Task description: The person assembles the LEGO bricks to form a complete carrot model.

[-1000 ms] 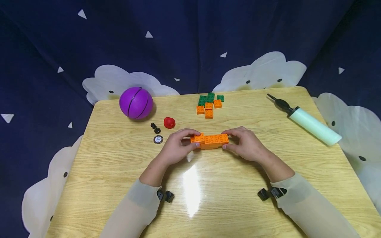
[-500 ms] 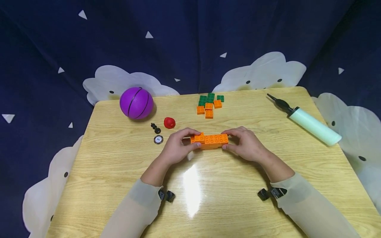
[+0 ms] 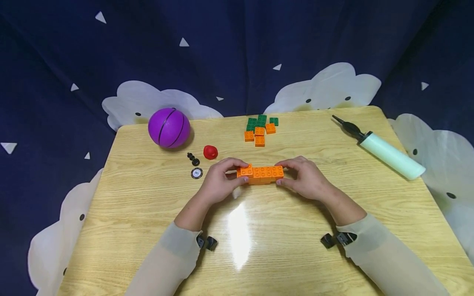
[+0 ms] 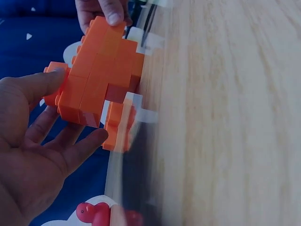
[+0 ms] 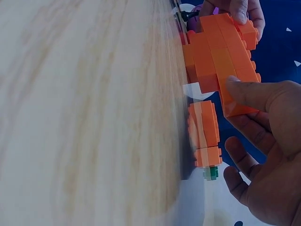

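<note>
A built block of joined orange toy building bricks [image 3: 265, 174] is held between my two hands in the middle of the table. On its left end sits a small studded orange brick [image 3: 246, 170], higher than the rest. My left hand [image 3: 219, 183] pinches this small brick between thumb and fingers. My right hand [image 3: 309, 181] grips the block's right end, thumb on the near side. In the left wrist view the block's side [image 4: 109, 66] shows stepped rows, narrower toward the table. The right wrist view shows the right thumb [image 5: 254, 94] flat against an end brick.
Behind the hands lie several loose orange bricks [image 3: 260, 141] and green bricks [image 3: 261, 120]. To the left are a purple ball [image 3: 169, 128], a small red toy [image 3: 210, 152], a black chess piece [image 3: 193, 159] and a poker chip [image 3: 197, 173]. A hand pump [image 3: 392, 156] lies at the right.
</note>
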The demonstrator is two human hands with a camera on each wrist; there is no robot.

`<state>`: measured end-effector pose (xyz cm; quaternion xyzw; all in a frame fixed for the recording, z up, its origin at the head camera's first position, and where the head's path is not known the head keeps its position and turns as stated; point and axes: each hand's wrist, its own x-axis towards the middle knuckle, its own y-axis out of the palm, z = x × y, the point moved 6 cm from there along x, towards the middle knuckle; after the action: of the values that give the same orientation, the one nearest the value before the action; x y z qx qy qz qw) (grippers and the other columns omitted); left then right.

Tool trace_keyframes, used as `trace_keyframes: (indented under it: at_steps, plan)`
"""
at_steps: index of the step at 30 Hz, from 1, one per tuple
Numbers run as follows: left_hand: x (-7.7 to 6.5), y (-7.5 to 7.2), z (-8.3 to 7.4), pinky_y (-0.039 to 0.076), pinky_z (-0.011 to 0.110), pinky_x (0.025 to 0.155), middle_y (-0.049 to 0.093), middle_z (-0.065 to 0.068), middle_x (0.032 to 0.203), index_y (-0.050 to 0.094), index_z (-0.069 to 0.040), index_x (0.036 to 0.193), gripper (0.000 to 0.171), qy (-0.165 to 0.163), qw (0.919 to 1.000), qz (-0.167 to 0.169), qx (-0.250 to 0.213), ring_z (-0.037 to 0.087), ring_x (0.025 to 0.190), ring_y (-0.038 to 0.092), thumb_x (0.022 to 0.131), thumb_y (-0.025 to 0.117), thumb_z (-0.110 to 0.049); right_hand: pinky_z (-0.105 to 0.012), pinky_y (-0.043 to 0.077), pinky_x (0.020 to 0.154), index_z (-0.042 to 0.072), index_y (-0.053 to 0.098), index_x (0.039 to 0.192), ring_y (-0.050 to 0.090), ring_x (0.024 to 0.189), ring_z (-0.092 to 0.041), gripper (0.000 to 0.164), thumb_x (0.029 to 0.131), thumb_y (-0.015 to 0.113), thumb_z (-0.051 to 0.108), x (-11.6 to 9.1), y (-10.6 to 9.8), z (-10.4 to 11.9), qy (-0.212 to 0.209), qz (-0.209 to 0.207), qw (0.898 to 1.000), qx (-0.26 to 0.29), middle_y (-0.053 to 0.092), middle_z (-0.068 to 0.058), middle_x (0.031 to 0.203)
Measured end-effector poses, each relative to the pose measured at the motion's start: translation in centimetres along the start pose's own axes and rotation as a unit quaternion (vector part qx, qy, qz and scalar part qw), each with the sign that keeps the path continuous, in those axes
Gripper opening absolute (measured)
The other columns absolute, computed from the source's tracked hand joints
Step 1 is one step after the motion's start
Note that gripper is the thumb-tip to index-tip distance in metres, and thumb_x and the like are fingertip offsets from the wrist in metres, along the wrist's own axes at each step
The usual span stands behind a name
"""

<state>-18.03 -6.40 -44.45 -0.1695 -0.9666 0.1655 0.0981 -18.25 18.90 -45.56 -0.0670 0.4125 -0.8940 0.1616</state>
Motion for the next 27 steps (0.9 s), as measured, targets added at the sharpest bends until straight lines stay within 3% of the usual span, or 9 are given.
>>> trace_keyframes:
  at_steps: [12,27]
  plan:
    - [0.28,0.09,0.2,0.053,0.038,0.104,0.07,-0.006,0.121,0.073,-0.02,0.115,0.031,-0.018,0.9996,0.015,0.018,0.016,0.119,0.063,0.089,0.083,-0.007,-0.053,0.047,0.101,0.018,0.072,0.129,0.059,0.118,-0.027,0.047,0.086,0.087,0.029,0.06,0.08,0.22,-0.007,-0.001,1.0,0.003,0.069,-0.005,0.126]
    - [0.4,0.42,0.1,0.058,0.042,0.095,0.07,-0.006,0.118,0.075,-0.017,0.111,0.03,-0.002,0.9999,0.011,0.012,0.017,0.112,0.065,0.086,0.084,-0.003,-0.054,0.049,0.099,0.016,0.072,0.13,0.06,0.116,-0.028,0.047,0.086,0.087,0.026,-0.04,0.1,0.12,-0.022,-0.01,1.0,-0.003,0.069,-0.007,0.125]
